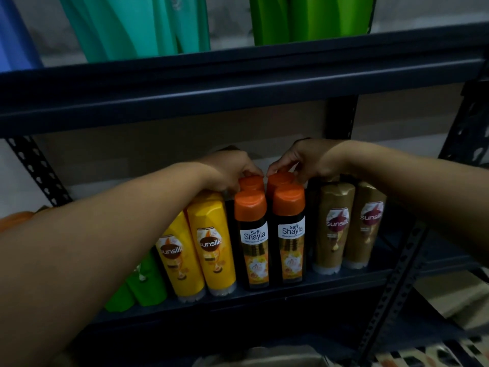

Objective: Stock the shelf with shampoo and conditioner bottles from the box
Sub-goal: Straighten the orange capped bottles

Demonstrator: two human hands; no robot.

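My left hand (232, 168) pinches the orange cap of the back left Safi Shayla bottle (252, 181). My right hand (296, 160) pinches the cap of the back right Safi Shayla bottle (280, 179). Both bottles stand straight up on the shelf (317, 283), at 12 o'clock from me, right behind the front pair. My hands nearly touch.

Black Shayla bottles (270, 250) wear orange caps; the Sunsilk bottles (211, 250) beside them are yellow, others gold (334, 229) — green ones (145, 284) sit leftmost. The shelf frame (238, 83) is dark blue-grey — teal and green above.
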